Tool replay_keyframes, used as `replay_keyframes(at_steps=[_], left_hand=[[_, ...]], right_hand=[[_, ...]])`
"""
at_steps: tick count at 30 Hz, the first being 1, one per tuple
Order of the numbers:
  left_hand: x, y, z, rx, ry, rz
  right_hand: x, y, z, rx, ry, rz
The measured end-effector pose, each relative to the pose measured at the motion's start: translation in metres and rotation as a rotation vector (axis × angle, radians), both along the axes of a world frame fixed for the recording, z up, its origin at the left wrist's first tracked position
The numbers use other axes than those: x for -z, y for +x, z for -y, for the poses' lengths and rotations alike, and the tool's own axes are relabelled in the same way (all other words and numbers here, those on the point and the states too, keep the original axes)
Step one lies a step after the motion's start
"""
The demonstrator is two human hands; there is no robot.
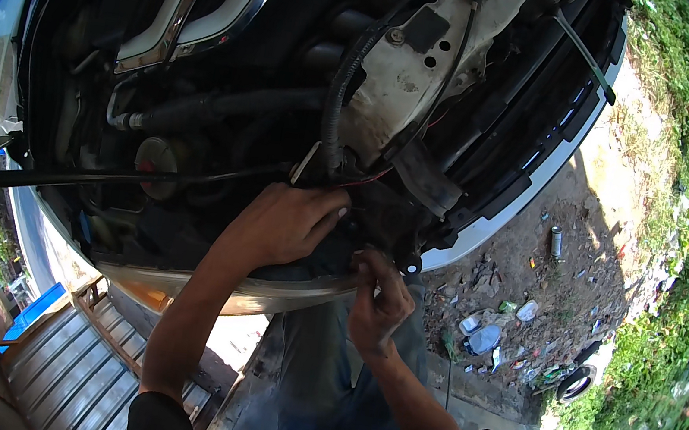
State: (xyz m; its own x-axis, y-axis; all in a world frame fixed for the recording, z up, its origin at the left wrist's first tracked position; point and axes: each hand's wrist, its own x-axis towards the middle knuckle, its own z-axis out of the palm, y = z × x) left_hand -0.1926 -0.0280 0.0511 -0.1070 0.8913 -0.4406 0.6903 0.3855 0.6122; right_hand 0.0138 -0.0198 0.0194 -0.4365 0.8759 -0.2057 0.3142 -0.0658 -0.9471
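In the front corner of an opened car's engine bay, my left hand [291, 221] is closed, its thumb against bent fingers. What it holds is hidden in the dark. Just above it run a black corrugated wiring hose [336, 114] and a thin red wire [366, 180]. To its right and nearer me, my right hand [384, 300] has thumb and fingers pinched together at the bay's front edge. Anything in that pinch is too small and dark to name. A black bracket [425, 182] sits beyond it, above a light round fastener [413, 268].
A black rod [105, 180] crosses the bay from the left. The pale metal front panel [397, 83] and black grille [536, 145] extend away at the upper right. Below lies dirt ground [521, 264] with litter, a can [556, 242] and a tyre [575, 384].
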Motion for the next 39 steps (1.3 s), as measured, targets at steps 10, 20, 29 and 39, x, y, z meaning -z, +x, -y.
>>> replay_keyframes(at_steps=[10,20,29,39], left_hand=[[-0.002,-0.004,0.003,0.012,0.057,0.094],[-0.003,-0.009,0.000,-0.012,0.026,0.338],[0.000,-0.007,0.001,-0.064,-0.016,0.378],[0.005,-0.006,0.005,-0.005,0.015,0.282]], right_hand=[[-0.023,-0.030,-0.009,0.080,-0.150,0.098],[-0.034,-0.020,-0.054,-0.584,0.418,0.085],[-0.029,-0.033,-0.106,-0.846,0.590,0.074],[-0.022,-0.033,-0.107,-0.847,0.483,0.031]])
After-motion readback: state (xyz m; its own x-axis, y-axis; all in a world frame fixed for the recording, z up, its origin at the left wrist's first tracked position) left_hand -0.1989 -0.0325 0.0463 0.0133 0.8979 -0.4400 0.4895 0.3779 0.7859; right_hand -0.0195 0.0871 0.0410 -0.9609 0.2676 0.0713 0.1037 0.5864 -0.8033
